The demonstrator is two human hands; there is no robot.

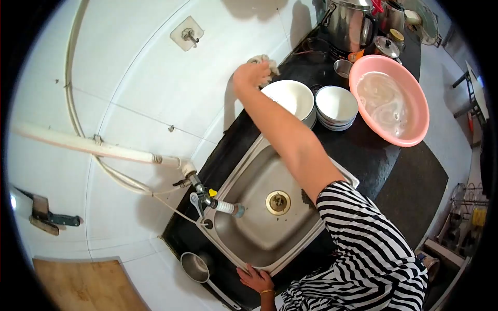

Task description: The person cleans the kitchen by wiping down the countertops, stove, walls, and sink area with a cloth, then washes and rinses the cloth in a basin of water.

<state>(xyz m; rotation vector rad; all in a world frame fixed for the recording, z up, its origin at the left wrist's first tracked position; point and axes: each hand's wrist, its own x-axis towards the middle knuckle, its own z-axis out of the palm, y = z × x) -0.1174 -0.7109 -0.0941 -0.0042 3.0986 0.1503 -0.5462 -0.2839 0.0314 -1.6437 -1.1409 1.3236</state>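
Note:
My right hand (252, 75) is closed on a greyish cloth (267, 69), which is pressed against the tiled wall above the back of the counter. The bare forearm crosses over the sink. My left hand (257, 280) rests with its fingers spread at the sink's near-left rim, holding nothing. Between the hands lies the steel sink (244, 189), with a drain (278, 202) in its basin. Near the right forearm stand a large white bowl (290, 96) and a stack of smaller bowls (337, 105).
A pink basin (421, 111) of cloudy water stands right of the bowls, with steel pots (350, 26) behind. The faucet (197, 184) juts over the sink. A long-handled pan (196, 267) lies left of my left hand. Knives (49, 215) and a wooden board (85, 285) are at far left.

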